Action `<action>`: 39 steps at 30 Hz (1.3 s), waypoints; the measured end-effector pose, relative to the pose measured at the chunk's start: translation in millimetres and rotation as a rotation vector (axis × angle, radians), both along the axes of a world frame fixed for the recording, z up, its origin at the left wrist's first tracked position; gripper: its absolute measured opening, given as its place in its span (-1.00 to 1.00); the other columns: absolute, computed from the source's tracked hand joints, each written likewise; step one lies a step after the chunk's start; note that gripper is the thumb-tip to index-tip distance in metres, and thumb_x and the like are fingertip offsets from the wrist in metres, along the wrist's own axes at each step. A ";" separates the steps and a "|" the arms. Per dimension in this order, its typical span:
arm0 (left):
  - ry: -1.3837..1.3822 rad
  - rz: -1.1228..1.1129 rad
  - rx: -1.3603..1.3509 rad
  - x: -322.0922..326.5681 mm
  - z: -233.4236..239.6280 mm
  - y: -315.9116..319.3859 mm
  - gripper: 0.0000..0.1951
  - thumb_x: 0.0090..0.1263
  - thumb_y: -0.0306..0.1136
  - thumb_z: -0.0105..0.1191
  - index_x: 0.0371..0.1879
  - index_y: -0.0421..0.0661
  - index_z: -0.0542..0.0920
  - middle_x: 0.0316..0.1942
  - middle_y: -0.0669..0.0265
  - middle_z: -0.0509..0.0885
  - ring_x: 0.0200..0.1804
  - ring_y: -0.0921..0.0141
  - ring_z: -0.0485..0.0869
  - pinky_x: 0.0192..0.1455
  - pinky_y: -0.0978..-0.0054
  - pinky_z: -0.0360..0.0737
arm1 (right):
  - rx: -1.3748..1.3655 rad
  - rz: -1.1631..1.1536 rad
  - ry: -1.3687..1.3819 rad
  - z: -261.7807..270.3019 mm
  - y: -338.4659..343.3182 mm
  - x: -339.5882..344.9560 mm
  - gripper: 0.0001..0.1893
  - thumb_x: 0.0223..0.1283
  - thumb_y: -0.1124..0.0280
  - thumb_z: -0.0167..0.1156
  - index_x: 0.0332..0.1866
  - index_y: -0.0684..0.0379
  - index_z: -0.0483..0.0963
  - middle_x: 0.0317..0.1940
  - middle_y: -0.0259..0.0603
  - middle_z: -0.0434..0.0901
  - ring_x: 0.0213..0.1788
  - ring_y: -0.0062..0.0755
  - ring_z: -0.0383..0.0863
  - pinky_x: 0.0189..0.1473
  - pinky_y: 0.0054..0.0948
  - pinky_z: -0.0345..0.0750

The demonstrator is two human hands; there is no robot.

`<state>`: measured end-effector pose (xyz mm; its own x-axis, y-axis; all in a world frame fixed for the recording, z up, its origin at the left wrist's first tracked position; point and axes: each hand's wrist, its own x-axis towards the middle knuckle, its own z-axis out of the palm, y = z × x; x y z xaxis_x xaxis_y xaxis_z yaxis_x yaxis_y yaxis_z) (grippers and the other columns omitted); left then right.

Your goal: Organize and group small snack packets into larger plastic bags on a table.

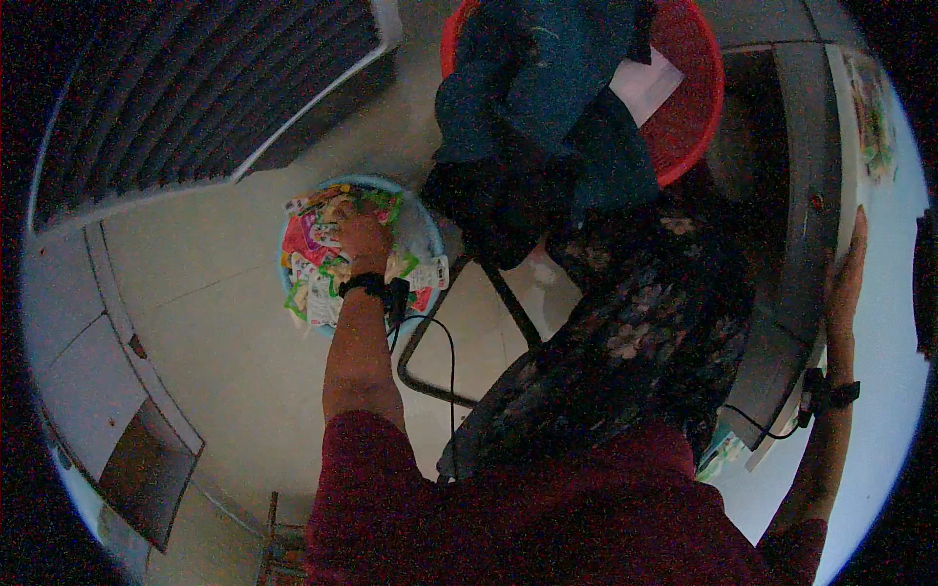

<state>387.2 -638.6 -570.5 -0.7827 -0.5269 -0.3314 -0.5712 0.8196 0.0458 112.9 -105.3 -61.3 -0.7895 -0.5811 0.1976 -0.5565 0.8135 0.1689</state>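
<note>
My left hand (364, 238) reaches down into a light blue basin (434, 223) on the floor. The basin is filled with colourful plastic packets (322, 293) that bear print. My left fingers lie among the packets, and whether they grip one is hard to see. At the far right my right hand (846, 282) is stretched out along the edge of a white tabletop (890, 308). Its fingers are extended with nothing visible in them. A dark band with a cabled device sits on each wrist.
Dark cloth (564, 95) drapes over a red plastic basket (707, 110), with a white sheet (648, 84) inside. A dark tubular metal frame (513, 304) stands beside my patterned clothing (630, 329). A dark ribbed panel (190, 88) lies upper left. Packets (876, 124) rest on the tabletop's far end.
</note>
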 end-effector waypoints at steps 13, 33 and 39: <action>-0.267 -0.074 -0.077 -17.0 83.1 19.6 -0.43 0.20 -0.19 0.07 0.23 0.03 0.32 0.34 -0.02 0.11 0.31 -0.16 0.15 0.02 -0.19 0.39 | 0.051 0.006 0.025 2.8 -10.4 -1.1 -0.39 0.25 0.56 -0.09 0.42 0.13 -0.02 0.41 -0.07 0.02 0.43 -0.09 0.03 0.40 -0.15 0.07; -0.163 -0.046 -0.127 10.6 82.6 -15.4 -0.46 0.28 -0.30 0.00 0.26 -0.13 0.28 0.29 0.10 0.26 0.24 0.08 0.32 0.13 0.05 0.40 | 0.057 0.010 0.025 0.0 -33.4 6.6 -0.32 0.12 0.66 -0.09 0.42 0.12 -0.02 0.41 -0.06 0.03 0.43 -0.07 0.02 0.41 -0.15 0.05; -0.108 -0.019 0.045 24.5 70.9 -29.5 -0.52 0.30 -0.34 -0.07 0.20 -0.24 0.31 0.26 0.04 0.30 0.24 0.08 0.32 0.15 0.02 0.39 | 0.077 0.035 0.038 -4.1 -37.0 1.6 -0.24 -0.03 0.74 -0.15 0.42 0.15 -0.03 0.39 -0.01 0.05 0.42 -0.04 0.04 0.40 -0.16 0.06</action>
<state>411.6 -668.1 -499.6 -0.7505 -0.4953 -0.4376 -0.5594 0.8286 0.0215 114.5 -142.4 -65.4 -0.7615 -0.6226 0.1803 -0.5762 0.7777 0.2515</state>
